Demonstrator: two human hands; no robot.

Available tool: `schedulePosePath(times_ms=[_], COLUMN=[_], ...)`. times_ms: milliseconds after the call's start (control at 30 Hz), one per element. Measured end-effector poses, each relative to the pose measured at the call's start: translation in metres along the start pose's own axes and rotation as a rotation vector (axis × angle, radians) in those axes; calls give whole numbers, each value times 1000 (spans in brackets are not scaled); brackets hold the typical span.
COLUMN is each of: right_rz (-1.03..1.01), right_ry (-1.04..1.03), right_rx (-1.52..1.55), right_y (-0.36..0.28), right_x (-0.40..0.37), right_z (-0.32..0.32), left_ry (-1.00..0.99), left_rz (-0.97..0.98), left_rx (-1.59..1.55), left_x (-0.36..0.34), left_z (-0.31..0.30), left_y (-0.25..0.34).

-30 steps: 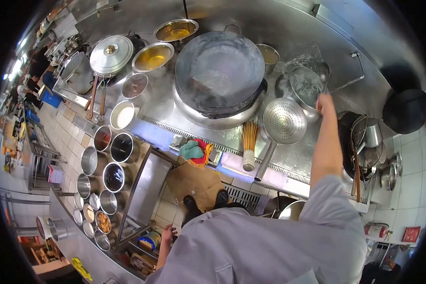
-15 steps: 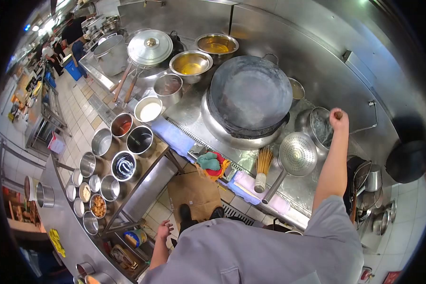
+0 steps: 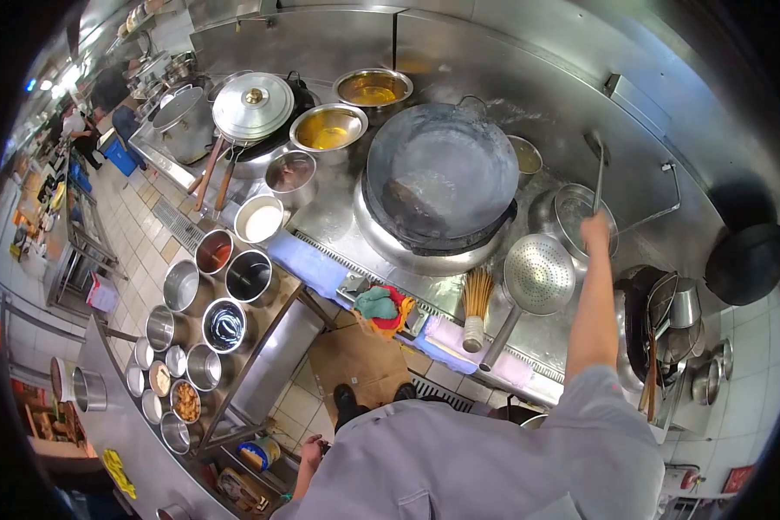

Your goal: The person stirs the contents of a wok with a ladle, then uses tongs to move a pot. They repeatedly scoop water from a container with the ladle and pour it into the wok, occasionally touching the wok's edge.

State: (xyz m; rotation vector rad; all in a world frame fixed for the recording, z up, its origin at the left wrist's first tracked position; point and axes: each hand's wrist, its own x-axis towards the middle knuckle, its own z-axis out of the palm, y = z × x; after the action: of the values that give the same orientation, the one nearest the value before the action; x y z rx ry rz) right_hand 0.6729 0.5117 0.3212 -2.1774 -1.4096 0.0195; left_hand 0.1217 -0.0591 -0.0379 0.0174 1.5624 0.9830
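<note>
My right hand (image 3: 595,230) is closed around the handle of a metal ladle (image 3: 600,173). The ladle points up, its head near the steel back wall. Just beyond that hand stands a metal pot (image 3: 568,204), partly covered by the hand and forearm. A perforated strainer (image 3: 539,273) with a long handle lies left of my forearm. The large dark wok (image 3: 442,165) sits on the burner, with a wet, shiny patch inside. My left hand (image 3: 313,452) hangs low at my side, fingers loosely curled and apart, with nothing seen in it.
A bamboo brush (image 3: 477,303) and folded cloths (image 3: 381,308) lie along the stove's front. Metal bowls of yellow liquid (image 3: 329,130) and a lidded pot (image 3: 253,104) stand at the back left. Several seasoning pots (image 3: 225,325) fill the left side table. Another person (image 3: 82,134) is far off.
My right hand has moved left and slightly down, and the ladle now rises above the pot. A shiny wet patch has appeared in the wok. My left hand is lower.
</note>
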Motion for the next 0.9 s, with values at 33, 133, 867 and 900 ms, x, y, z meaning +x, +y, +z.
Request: schedulePosePath(times_ms=[33,133,867,900], right_rz=[39,277,856,839], right_ry=[39,-260,-313,-309], right_rx=[-76,101,2727,2735], right_y=[15,73,-72,-76], right_x=[-22,-8,-253,-266], right_z=[6,45,-139,-136], left_ry=[0,7,-769,-731], left_rz=[14,13,263,136], left_rx=[70,300,1274,1160], left_x=[1,-1,221,221], left_z=[3,5,-50,-53], left_y=[3,29,124,127])
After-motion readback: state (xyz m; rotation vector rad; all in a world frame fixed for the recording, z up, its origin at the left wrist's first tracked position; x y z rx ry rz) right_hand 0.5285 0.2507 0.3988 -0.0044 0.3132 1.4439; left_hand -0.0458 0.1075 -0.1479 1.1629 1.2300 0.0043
